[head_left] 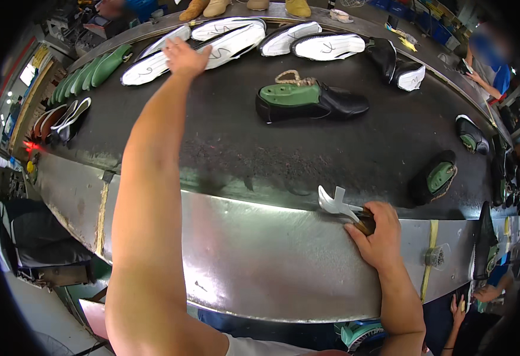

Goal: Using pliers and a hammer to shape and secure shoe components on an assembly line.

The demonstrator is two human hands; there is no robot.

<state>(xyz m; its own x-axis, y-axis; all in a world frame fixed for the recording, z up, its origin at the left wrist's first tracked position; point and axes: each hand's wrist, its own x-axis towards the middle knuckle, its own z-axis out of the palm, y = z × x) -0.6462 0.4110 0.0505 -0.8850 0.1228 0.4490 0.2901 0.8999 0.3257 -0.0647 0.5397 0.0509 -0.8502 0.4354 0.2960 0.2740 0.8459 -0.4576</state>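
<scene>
My left arm stretches across the dark work surface (224, 136). At its far side, my left hand (187, 59) is open with fingers apart, over white-bottomed shoe pieces with dark handwritten marks. One white piece (144, 68) lies left of the hand and another (239, 44) to its right; whether the fingers touch either I cannot tell. My right hand (381, 234) is closed round the brown handles of silver lasting pincers (333, 203) at the metal front ledge (283, 255). Beyond it, a black shoe (343, 105) lies on the surface around a green last (289, 94) with a rope loop.
More white-bottomed shoes (329, 46) line the far edge. Green lasts (108, 65) stand in a row at far left, near brown and black uppers (73, 118). Right of my right hand sit another lasted shoe (436, 177) and a small container (435, 256). Co-workers (491, 59) are at the right.
</scene>
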